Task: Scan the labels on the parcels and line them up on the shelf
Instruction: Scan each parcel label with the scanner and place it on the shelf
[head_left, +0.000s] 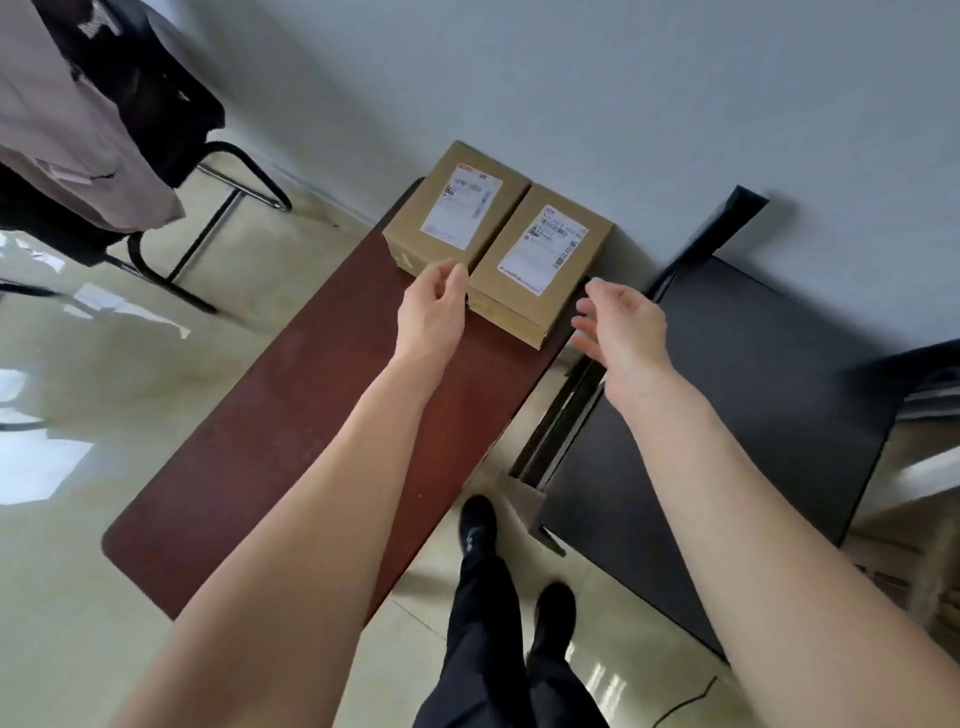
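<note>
Two labelled parcels at the far end of a shelf, both hands reaching in empty.

The print on both white labels is too blurred to read, and the near side of the right parcel is partly hidden by the left hand. The left parcel and the right one are brown cardboard boxes, labels up, touching side by side against the wall at the 12 o'clock end of the dark red shelf. The left hand's fingers curl loosely at the seam between the boxes, gripping nothing. The right hand hovers at 3 o'clock of the right parcel, fingers spread and apart from it, above a black cabinet.
</note>
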